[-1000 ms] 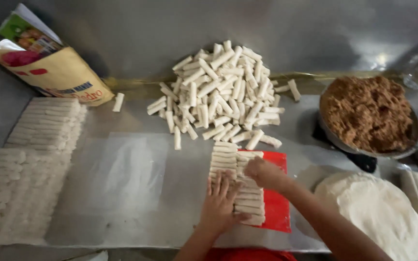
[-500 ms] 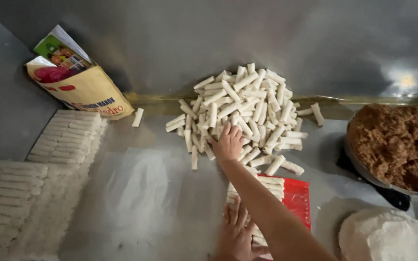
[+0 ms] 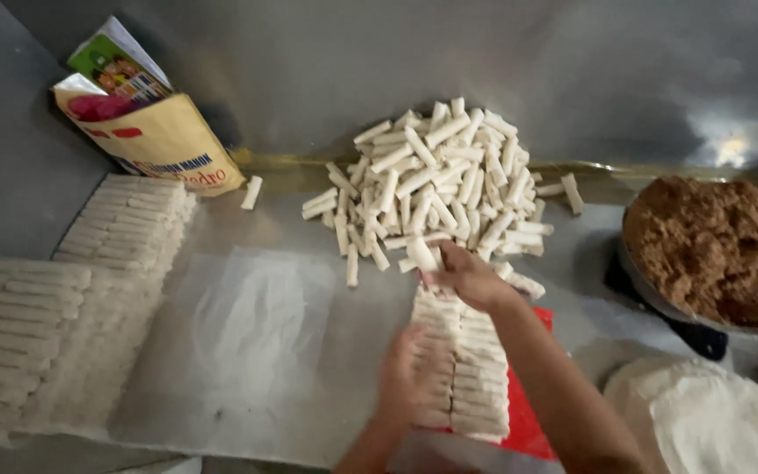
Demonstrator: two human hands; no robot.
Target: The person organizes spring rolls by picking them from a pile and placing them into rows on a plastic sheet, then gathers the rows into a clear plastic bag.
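One roll (image 3: 420,254) is pinched in the right hand (image 3: 467,274) at the pile's (image 3: 436,180) near edge. Left hand (image 3: 416,377), fingers spread, presses flat on the row (image 3: 471,377) below the pile; best keep it steady there.

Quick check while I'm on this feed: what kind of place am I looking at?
Probably a food-prep kitchen making rolls in bulk: a heap of white rolled pastries on a metal counter, a pan of brown filling, and stacked round wrappers.

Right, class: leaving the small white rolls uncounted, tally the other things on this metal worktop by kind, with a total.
Yellow paper bag with a red and green printed top: 1
Dark round pan of brown crumbly filling: 1
Stack of round white dough wrappers: 1
Flat red board under the rolls: 1
Bare hands, left hand and right hand: 2
Total: 6
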